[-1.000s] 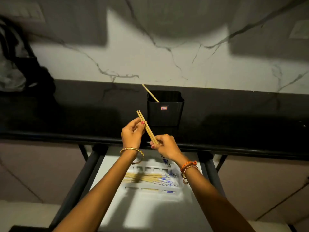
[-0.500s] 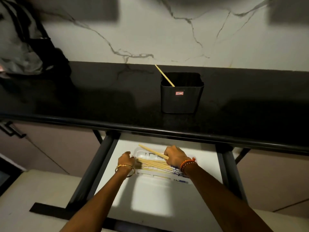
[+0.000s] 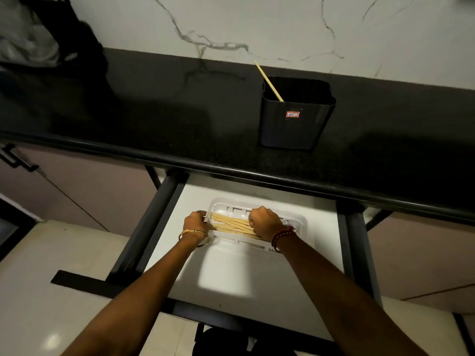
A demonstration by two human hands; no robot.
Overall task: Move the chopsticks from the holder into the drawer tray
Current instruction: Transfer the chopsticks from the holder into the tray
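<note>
Both hands were down in the open drawer (image 3: 231,278), at the white tray (image 3: 300,222) lying on the drawer's white floor. The left hand (image 3: 196,223) sat at the tray's left end, its fingers curled over the rim there; the left tips of the chopsticks (image 3: 231,223) lay just beside those fingers, though actual contact could not be made out. The right hand (image 3: 264,222) was over the bundle's right half, knuckles up and fingers bent down onto the sticks, so the chopsticks ran out from under it toward the left hand. Whether those fingers pinched the sticks or only pressed on them could not be told, since the fingertips were hidden beneath the hand. The bundle lay lengthwise in the tray, slightly fanned. Up on the black countertop (image 3: 154,124), the black holder (image 3: 295,124) stood upright, with a single chopstick (image 3: 268,80) leaning out of its left corner.
</note>
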